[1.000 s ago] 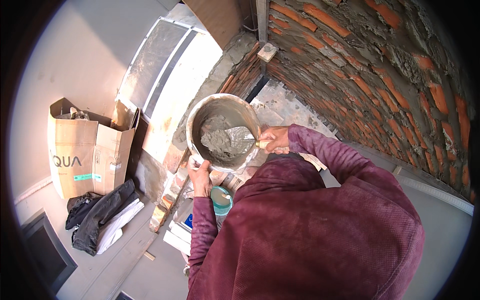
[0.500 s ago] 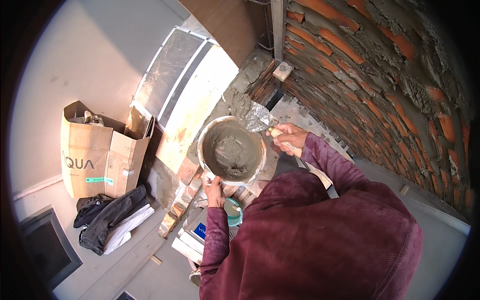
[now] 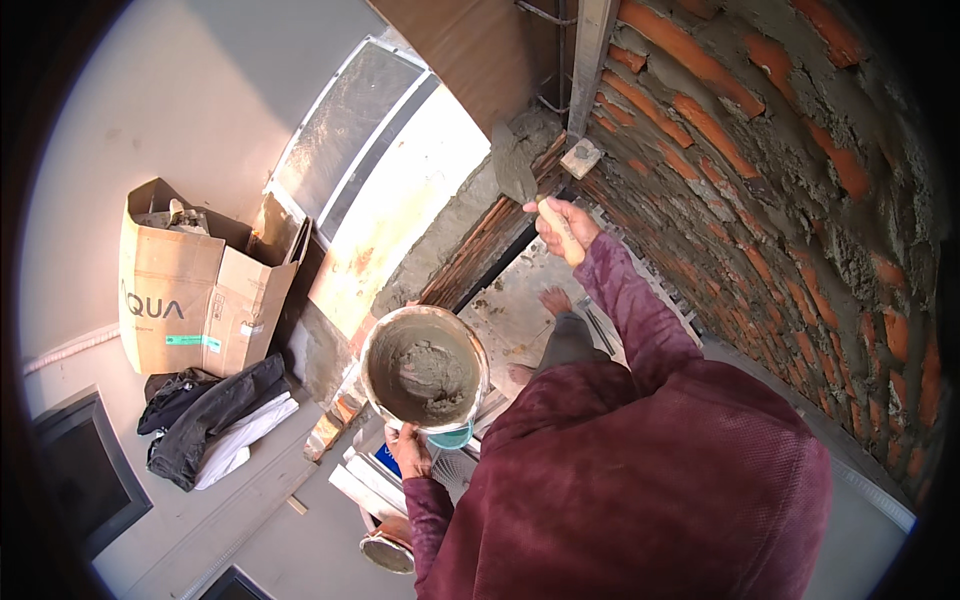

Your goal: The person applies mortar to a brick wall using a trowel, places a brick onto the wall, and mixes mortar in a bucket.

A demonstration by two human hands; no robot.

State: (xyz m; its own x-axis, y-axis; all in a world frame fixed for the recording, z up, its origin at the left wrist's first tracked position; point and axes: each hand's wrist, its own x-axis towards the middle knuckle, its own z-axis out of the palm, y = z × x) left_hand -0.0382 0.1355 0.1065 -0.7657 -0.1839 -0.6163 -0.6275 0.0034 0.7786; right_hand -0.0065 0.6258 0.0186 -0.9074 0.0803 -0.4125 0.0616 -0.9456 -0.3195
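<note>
My left hand (image 3: 410, 452) grips the near rim of a round bucket (image 3: 420, 326). Wet grey mortar (image 3: 428, 374) sits low inside it. My right hand (image 3: 580, 220) is closed round the pale wooden handle of a trowel (image 3: 561, 233). The grey, mortar-coated blade lies against the top of a low brick ledge (image 3: 440, 240), near its far end. Mortar covers that ledge, and bare bricks show along its side.
A rough brick wall (image 3: 800, 200) with smeared mortar rises on the right. To the left stand an open cardboard box (image 3: 170, 285) and a heap of dark and white clothes (image 3: 215, 415). A small block (image 3: 581, 158) sits at the far corner. My bare foot (image 3: 554, 300) shows below.
My right hand has moved the trowel away from the bucket, forward to the ledge's far end. My left hand has drawn the bucket left and nearer to me, uncovering the ledge's side.
</note>
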